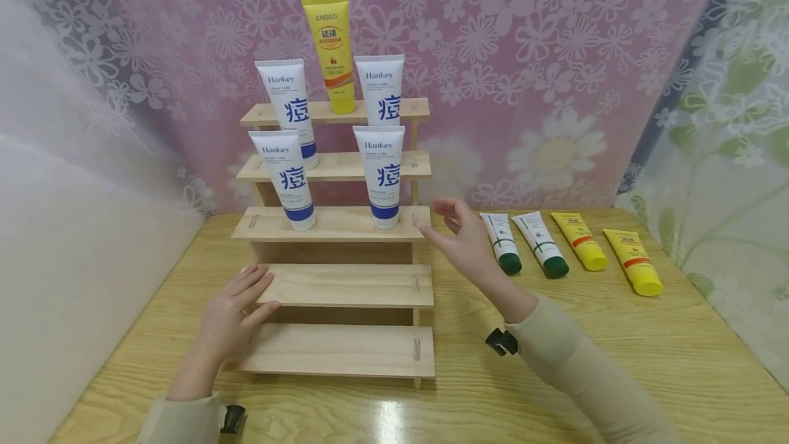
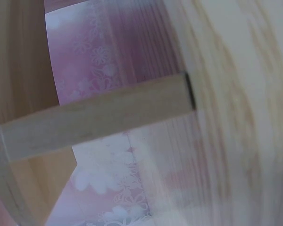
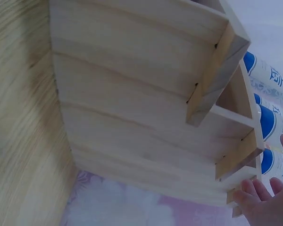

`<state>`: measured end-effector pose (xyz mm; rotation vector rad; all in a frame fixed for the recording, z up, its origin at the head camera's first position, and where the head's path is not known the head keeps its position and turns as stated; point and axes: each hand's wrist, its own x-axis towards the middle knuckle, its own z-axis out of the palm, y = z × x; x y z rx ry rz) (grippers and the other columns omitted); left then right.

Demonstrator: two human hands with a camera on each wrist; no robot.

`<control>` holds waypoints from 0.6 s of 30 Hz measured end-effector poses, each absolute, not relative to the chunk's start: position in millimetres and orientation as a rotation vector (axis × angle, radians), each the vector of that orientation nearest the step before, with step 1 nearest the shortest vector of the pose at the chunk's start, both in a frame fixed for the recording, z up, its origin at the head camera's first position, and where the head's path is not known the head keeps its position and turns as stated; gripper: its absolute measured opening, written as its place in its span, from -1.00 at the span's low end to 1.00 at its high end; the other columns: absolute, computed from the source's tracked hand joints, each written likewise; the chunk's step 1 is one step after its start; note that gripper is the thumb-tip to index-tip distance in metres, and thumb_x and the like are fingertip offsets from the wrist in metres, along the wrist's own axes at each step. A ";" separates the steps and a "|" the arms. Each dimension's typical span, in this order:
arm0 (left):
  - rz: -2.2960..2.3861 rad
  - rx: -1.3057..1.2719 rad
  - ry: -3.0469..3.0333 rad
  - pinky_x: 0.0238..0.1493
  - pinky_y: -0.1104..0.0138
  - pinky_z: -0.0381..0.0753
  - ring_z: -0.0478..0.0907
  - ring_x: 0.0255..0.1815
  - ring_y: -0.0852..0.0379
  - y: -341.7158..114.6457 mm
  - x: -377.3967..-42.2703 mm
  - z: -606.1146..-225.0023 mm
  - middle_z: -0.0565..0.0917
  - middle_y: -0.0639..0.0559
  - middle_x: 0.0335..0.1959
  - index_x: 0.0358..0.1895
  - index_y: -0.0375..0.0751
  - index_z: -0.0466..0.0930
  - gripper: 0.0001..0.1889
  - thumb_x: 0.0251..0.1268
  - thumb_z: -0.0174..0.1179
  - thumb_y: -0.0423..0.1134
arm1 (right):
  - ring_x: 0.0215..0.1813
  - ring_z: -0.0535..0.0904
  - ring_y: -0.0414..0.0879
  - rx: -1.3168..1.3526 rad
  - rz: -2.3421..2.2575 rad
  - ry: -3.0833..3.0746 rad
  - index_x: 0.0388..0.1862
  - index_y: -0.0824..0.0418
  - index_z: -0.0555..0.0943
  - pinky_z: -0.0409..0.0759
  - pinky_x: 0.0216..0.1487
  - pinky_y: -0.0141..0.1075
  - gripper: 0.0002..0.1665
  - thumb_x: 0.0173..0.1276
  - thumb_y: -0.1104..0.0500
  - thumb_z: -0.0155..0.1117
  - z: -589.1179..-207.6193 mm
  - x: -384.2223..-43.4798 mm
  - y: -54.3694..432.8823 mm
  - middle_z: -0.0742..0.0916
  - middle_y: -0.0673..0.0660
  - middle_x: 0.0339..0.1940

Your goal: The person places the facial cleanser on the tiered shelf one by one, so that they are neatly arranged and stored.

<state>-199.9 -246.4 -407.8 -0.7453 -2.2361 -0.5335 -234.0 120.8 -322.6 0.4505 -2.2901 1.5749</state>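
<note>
A stepped wooden display stand (image 1: pixel 345 285) bears several white tubes with blue bands, two on its middle step, including one at the right (image 1: pixel 383 180) and one at the left (image 1: pixel 286 180). On the top step a yellow tube (image 1: pixel 335 53) stands upright on its cap. My left hand (image 1: pixel 231 317) rests on the left end of the step below the middle one, fingers on top and thumb by the front edge. Beside the middle step's right end is my right hand (image 1: pixel 465 242), its fingers loosely bent with nothing between them; the right wrist view shows its fingertips (image 3: pixel 249 188) by the stand's side.
To the right of the stand, two white tubes with green caps (image 1: pixel 541 245) and two yellow tubes (image 1: pixel 633 262) lie in a row on the wooden table (image 1: pixel 481 403). A pink flowered cloth (image 1: pixel 493 74) hangs behind. Pale sheeting (image 1: pixel 80 225) bounds the left side.
</note>
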 end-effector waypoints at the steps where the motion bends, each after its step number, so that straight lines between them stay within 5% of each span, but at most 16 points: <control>1: -0.534 -0.748 -2.234 0.22 0.24 0.24 0.40 0.03 -0.24 -246.6 -199.9 -407.9 0.51 -0.25 0.00 -0.09 -0.42 0.56 -0.33 0.16 -0.08 0.22 | 0.10 0.40 0.05 0.447 1.562 -2.301 0.03 0.37 0.37 0.35 0.18 -0.20 -0.49 0.13 0.22 0.30 -323.6 -233.3 123.3 0.51 0.25 0.00; 18: -0.532 -0.758 -2.235 0.29 0.49 0.00 0.39 0.04 -0.23 -247.1 -200.2 -408.1 0.51 -0.26 -0.01 -0.08 -0.43 0.55 -0.30 0.17 -0.12 0.23 | 0.05 0.41 0.10 0.368 1.431 -2.415 0.00 0.37 0.39 0.39 0.14 -0.11 -0.52 0.16 0.17 0.27 -347.8 -238.1 159.5 0.52 0.26 -0.03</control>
